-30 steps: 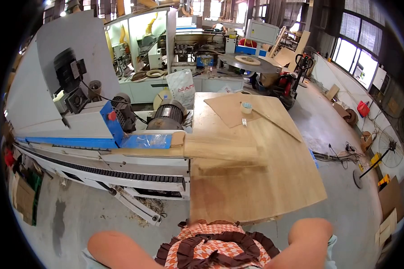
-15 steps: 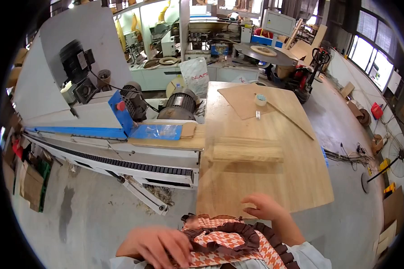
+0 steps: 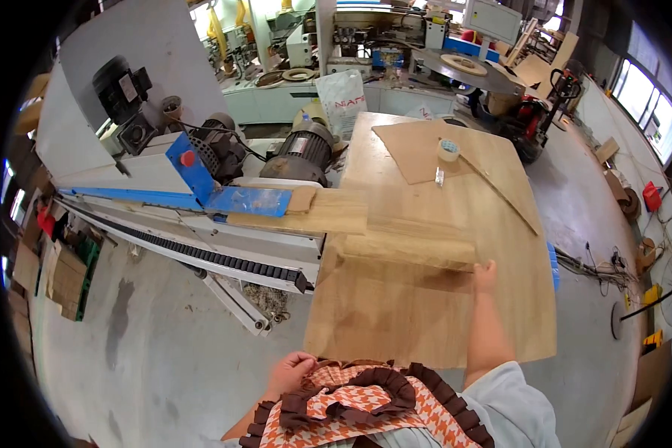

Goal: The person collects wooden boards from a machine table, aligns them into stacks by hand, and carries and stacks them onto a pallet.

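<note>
A wooden board lies crosswise on the wooden tabletop. My right hand is at the right end of this board, its fingers closed on that end. Near the table's front left corner, beside the orange-and-white apron, my left hand is closed, and what it holds, if anything, is hidden. Another wooden piece reaches from the machine bed onto the table, left of and behind the board.
On the left stands a long machine with a motor. Farther back on the table are brown cardboard, a tape roll and a thin strip. A floor fan stands at the right.
My right hand has reached forward and right to the board's end. My left hand has closed beside the apron. The wooden piece from the machine now extends farther onto the table.
</note>
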`<state>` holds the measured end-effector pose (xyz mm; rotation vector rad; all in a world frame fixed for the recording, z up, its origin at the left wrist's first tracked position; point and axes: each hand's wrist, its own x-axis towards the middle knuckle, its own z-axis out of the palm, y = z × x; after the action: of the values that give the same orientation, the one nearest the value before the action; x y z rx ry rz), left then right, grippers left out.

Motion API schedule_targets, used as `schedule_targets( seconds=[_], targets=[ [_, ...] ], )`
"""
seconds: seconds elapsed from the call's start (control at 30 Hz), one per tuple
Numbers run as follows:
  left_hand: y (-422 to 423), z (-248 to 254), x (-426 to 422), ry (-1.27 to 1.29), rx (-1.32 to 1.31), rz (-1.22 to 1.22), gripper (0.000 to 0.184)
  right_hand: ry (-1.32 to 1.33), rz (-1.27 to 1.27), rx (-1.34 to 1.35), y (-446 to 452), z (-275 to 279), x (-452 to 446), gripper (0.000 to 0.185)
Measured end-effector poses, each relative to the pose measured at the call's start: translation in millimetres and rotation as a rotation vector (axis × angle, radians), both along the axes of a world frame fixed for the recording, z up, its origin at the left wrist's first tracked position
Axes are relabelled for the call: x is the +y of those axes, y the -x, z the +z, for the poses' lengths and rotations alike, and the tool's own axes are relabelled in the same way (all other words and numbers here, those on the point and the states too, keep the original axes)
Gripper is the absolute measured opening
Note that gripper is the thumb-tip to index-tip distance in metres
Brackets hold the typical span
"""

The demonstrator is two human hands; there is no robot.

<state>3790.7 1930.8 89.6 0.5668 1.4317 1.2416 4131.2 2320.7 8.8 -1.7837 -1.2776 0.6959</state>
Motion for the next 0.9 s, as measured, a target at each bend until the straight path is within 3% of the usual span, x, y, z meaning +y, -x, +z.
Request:
schedule_targets(
  seconds=[0.03, 0.13, 0.23, 0.4, 0.5, 0.57, 0.67, 0.73, 0.8, 0.87, 0.9],
  targets=[
    [-5, -2, 0, 0.030, 0.059, -0.038, 0.013, 0.022, -0.068, 0.001, -1, 1, 7, 0.054],
    [-14, 16, 4, 0.172, 0.102, -0.137, 0.017, 0.328, 0.224, -0.103, 14, 20, 9, 0.059],
    [-8, 15, 11, 0.192, 0.023, -0.142, 0.017, 0.157, 0.226, -0.050, 23, -26, 20, 0.065],
    [28, -5, 74, 0.114, 0.203, -0.176, 0.020, 0.199, 0.156, -0.036, 38, -13, 9, 0.066],
    [31, -2, 140, -0.094, 0.294, -0.137, 0.021, 0.224, 0.141, -0.082, 37, -8, 3, 0.062],
    [31, -39, 179, -0.183, -0.004, -0.035, 0.024, 0.256, 0.128, -0.132, 43, 10, 1, 0.056],
    [23, -7, 204, -0.078, -0.277, 0.064, 0.026, -0.258, 0.067, -0.316, 85, 41, -18, 0.051],
    [23, -17, 204, -0.032, -0.343, -0.033, 0.026, 0.052, 0.214, 0.116, 142, 85, -28, 0.047],
    [23, -27, 196, 0.043, -0.396, -0.134, 0.025, 0.262, 0.470, 0.821, 195, 95, -41, 0.042],
    [22, -34, 183, 0.045, -0.464, -0.196, 0.023, 0.503, 0.475, 1.018, 242, 103, -38, 0.038],
    [23, -35, 176, 0.069, -0.479, -0.206, 0.023, 0.486, 0.501, 1.010, 254, 104, -35, 0.037]
  ],
)
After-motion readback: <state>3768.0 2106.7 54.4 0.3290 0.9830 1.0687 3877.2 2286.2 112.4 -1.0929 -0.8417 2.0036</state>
